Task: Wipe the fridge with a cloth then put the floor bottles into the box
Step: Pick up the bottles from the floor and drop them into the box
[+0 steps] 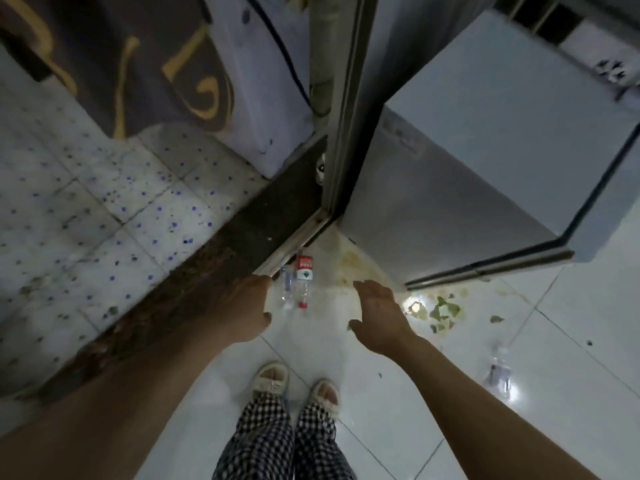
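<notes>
Two plastic bottles lie side by side on the white tiled floor by the door sill: one with a red label and red cap (303, 276), and a clear one (286, 287) just left of it. A third clear bottle (499, 370) lies on the floor at the right. The white fridge (485, 161) stands at the upper right. My left hand (242, 311) hovers left of the two bottles, empty. My right hand (377, 311) hovers to their right, fingers spread, holding nothing. No cloth or box is in view.
A dark worn door sill (221, 258) and a metal door frame (346, 109) run beside the bottles. Green leaf scraps (443, 311) and yellowish stains lie on the floor by the fridge base. My slippered feet (294, 386) stand below the hands.
</notes>
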A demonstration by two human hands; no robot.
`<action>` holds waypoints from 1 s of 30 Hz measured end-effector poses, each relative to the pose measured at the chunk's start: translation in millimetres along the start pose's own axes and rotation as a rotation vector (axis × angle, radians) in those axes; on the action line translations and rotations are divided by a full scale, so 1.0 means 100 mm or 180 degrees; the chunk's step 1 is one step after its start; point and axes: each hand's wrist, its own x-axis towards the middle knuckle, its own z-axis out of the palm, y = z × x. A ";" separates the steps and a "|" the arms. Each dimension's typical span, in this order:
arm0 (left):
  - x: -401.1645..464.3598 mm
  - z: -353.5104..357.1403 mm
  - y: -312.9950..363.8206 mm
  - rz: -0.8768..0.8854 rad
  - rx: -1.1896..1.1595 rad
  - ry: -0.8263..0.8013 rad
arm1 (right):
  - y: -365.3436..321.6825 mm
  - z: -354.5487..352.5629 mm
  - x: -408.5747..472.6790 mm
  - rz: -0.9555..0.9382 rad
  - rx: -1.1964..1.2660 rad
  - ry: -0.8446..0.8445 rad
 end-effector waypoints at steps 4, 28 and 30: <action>0.38 0.58 -0.18 -0.0228 -0.0322 -0.0111 | 0.10 0.50 0.42 0.0093 0.0168 -0.0160; 3.58 4.25 -1.16 -0.0932 -0.1642 0.0589 | 0.66 3.65 4.12 0.0731 0.1608 0.0719; 3.66 4.32 -1.16 -0.0979 -0.1757 0.0597 | 0.68 3.72 4.22 0.0786 0.1660 0.0767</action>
